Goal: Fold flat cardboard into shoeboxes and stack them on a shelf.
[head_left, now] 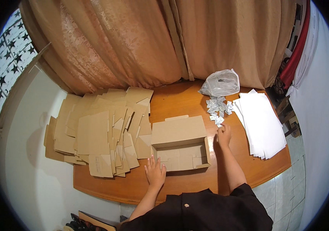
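Observation:
An open cardboard box (180, 163) sits in front of me, with its lid (180, 130) folded back on the far side. Only bare cardboard shows inside it. At the box's near left corner, my left hand (155, 171) rests with its fingers spread against the wall. To the right of the box, my right hand (223, 136) reaches to the near end of a heap of small white-and-grey sachets (219, 104). Its fingertips are pinched together on the edge of the nearest sachet (218, 121).
Flat, unfolded cardboard boxes (93, 129) lie in an uneven stack on the left of the wooden table (168, 94). A clear plastic bag (223, 82) stands behind the sachets. White paper sheets (260, 125) are piled at the right. A brown curtain (126, 42) hangs along the back edge.

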